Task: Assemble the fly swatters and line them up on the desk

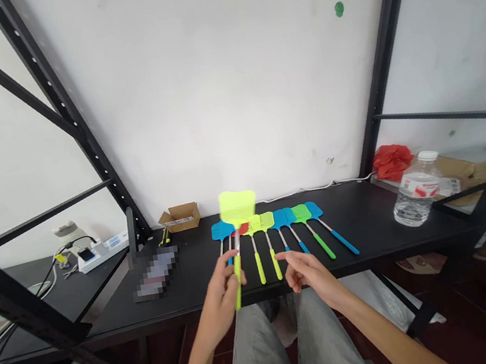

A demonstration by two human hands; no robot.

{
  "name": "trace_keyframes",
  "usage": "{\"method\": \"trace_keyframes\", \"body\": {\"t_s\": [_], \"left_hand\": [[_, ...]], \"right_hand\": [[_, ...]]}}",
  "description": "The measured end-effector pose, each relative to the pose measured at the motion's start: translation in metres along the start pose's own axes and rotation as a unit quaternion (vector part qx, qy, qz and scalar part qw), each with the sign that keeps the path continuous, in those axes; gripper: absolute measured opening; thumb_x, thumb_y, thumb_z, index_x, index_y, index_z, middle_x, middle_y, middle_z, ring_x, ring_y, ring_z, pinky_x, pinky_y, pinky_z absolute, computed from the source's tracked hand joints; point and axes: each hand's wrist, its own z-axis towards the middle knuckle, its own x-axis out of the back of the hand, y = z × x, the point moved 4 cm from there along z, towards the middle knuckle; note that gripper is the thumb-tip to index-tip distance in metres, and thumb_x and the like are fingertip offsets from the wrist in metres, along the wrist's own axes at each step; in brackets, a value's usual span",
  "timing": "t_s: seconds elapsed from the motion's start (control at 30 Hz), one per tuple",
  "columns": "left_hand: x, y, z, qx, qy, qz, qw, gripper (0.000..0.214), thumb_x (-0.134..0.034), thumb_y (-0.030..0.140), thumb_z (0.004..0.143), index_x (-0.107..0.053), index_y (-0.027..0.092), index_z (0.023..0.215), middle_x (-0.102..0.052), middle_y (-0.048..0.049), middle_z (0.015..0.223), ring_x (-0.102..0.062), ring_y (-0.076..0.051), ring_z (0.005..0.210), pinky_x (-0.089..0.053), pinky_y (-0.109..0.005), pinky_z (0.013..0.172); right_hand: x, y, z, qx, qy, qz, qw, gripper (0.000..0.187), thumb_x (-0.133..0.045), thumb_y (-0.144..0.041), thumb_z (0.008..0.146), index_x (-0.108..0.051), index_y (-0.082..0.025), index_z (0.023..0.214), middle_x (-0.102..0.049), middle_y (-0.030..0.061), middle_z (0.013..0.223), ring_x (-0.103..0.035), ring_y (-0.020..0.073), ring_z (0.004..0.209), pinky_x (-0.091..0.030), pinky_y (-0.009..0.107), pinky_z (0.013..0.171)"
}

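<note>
My left hand (217, 297) is shut on the lime-yellow handle of a plastic fly swatter (236, 207), which stands up with its blurred head raised above the row. Several more fly swatters lie side by side on the black desk (390, 208), heads to the wall and handles towards me. They are blue, red, yellow and green. My right hand (308, 275) is open, holding nothing, with its fingertips close to the handle of a yellow fly swatter (275, 263). The red swatter head (242, 229) is partly hidden behind the raised one.
A small cardboard box (179, 217) stands at the back of the desk. A pixelated flat object (156, 273) lies left of the row. A water bottle (417, 191) and a red plastic bag (391, 161) are at the right. Black shelf uprights frame the desk.
</note>
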Motion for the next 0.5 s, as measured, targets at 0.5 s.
{"method": "trace_keyframes", "body": {"t_s": [0.5], "left_hand": [[-0.059, 0.016, -0.011, 0.009, -0.140, 0.010, 0.990, 0.033, -0.042, 0.044, 0.096, -0.057, 0.018, 0.084, -0.040, 0.0052, 0.060, -0.034, -0.010, 0.056, -0.026, -0.023, 0.054]], "right_hand": [[-0.005, 0.001, -0.003, 0.041, -0.004, -0.017, 0.999, 0.041, -0.061, -0.055, 0.086, -0.073, -0.016, 0.092, -0.062, 0.0047, 0.072, -0.055, 0.0143, 0.065, -0.043, 0.028, 0.059]]}}
